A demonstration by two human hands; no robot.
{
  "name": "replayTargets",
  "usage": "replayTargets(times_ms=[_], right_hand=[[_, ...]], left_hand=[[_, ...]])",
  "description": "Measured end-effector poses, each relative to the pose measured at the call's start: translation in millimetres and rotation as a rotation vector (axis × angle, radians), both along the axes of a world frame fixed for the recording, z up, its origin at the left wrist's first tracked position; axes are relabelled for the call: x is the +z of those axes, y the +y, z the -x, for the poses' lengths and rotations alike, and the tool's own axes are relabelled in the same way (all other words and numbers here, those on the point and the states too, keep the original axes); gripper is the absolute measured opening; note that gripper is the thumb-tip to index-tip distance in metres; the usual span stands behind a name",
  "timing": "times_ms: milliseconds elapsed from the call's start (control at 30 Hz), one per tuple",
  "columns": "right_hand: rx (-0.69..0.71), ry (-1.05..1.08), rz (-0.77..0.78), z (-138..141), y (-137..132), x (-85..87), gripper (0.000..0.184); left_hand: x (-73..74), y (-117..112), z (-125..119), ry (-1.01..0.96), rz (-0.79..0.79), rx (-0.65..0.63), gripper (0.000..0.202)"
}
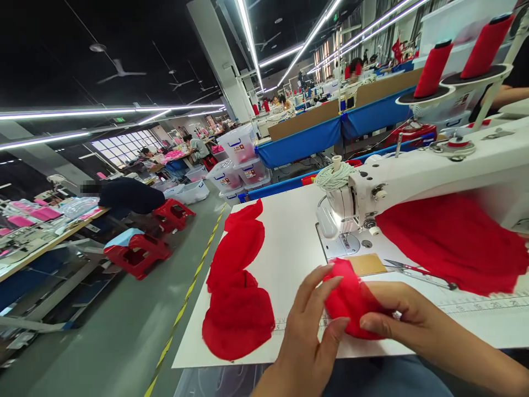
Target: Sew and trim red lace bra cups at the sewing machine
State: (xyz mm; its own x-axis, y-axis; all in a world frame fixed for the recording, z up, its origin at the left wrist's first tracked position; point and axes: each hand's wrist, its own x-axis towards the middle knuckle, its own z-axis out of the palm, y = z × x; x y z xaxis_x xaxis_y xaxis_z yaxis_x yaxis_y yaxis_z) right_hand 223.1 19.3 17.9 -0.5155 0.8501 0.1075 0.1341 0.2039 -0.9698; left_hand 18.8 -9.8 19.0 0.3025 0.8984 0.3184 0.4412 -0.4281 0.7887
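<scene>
A small piece of red fabric (pixel 345 300) is held between both hands just in front of the sewing machine (pixel 438 171), above the white table's near edge. My left hand (pixel 308 325) has its fingertips on the left edge of the fabric, thumb below, curled around it. With thumb and fingers closed, my right hand (pixel 403 314) pinches the right side of the same piece. Part of the fabric is hidden behind the fingers. Further left, several red fabric pieces (pixel 239 320) lie overlapping in a row on the table (pixel 289 242).
Scissors (pixel 421 273) lie beyond my right hand, near a yellowish pad (pixel 367 264). A larger red cloth (pixel 454 242) lies under the machine arm. Red thread cones (pixel 433 69) stand at upper right. Plastic bins (pixel 237 146), red stools (pixel 138 253) and other workers are beyond the table.
</scene>
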Motion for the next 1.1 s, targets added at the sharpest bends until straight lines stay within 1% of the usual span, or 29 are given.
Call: replayTargets(times_ms=[33,67,100,133,200,267,367,400,433,467,533,600,667,733,800,833,867,900,967,1033,1100], right_hand=[[0.067,0.011,0.03,4.8,-4.1,3.1,0.048],[0.119,0.018,0.05,8.3,-8.3,4.7,0.049],[0.15,0.027,0.055,10.4,-12.2,4.9,0.051],[0.162,0.039,0.056,10.9,-15.5,4.0,0.053],[0.129,0.057,0.103,8.5,-19.8,0.6,0.058],[0.083,0.109,0.227,4.5,-21.3,-2.3,0.06],[-0.043,0.303,0.574,1.3,-20.4,-4.3,0.052],[-0.088,0.378,0.676,1.3,-19.5,-5.3,0.046],[-0.129,0.444,0.75,1.6,-18.4,-7.2,0.041],[-0.173,0.5,0.789,1.9,-17.3,-10.0,0.035],[-0.28,0.586,0.772,2.7,-15.5,-17.7,0.025],[-0.423,0.665,0.723,3.4,-15.1,-25.1,0.019],[-0.541,0.739,0.69,4.4,-16.2,-28.3,0.017],[-0.604,0.784,0.625,5.0,-17.4,-27.3,0.019],[-0.606,0.777,0.51,3.9,-17.1,-26.0,0.018],[-0.596,0.754,0.458,2.5,-16.4,-26.6,0.019],[-0.585,0.722,0.426,0.8,-15.5,-28.4,0.022],[-0.564,0.685,0.414,-1.0,-14.9,-31.2,0.026],[-0.51,0.623,0.432,-3.0,-16.0,-37.9,0.029],[-0.416,0.612,0.474,-0.3,-22.0,-41.7,0.036],[-0.304,0.658,0.554,7.3,-32.2,-39.3,0.049]], left_hand=[[10.2,1.8,-0.9,0.003,0.078,-0.12,0.042],[19.8,4.0,-1.4,0.015,0.134,-0.204,0.04],[27.8,6.2,-1.8,0.024,0.158,-0.245,0.035],[33.4,8.2,-2.2,0.041,0.156,-0.261,0.028],[36.9,10.6,-3.2,0.074,0.075,-0.219,0.02],[31.9,10.3,-4.4,0.065,-0.066,-0.125,0.021],[17.8,4.9,-3.9,-0.101,-0.267,0.012,0.022],[13.2,1.9,-2.5,-0.163,-0.285,0.019,0.023],[9.0,-1.5,-0.4,-0.206,-0.269,-0.009,0.023],[5.4,-4.9,2.1,-0.228,-0.224,-0.064,0.022],[0.2,-10.6,7.7,-0.225,-0.076,-0.211,0.018],[-1.6,-12.6,11.8,-0.189,0.09,-0.297,0.018],[1.6,-10.3,12.4,-0.119,0.257,-0.302,0.022],[9.9,-5.6,9.8,-0.001,0.413,-0.278,0.031],[21.4,-1.7,6.3,0.124,0.503,-0.267,0.034],[27.0,-0.7,5.1,0.152,0.532,-0.264,0.035],[31.7,-0.3,4.5,0.136,0.542,-0.272,0.038],[35.1,-0.4,4.4,0.079,0.542,-0.279,0.042],[36.5,-1.1,4.9,-0.118,0.544,-0.275,0.044],[31.2,-1.1,3.7,-0.355,0.581,-0.193,0.039],[22.3,-0.4,-0.4,-0.562,0.659,-0.083,0.036]])
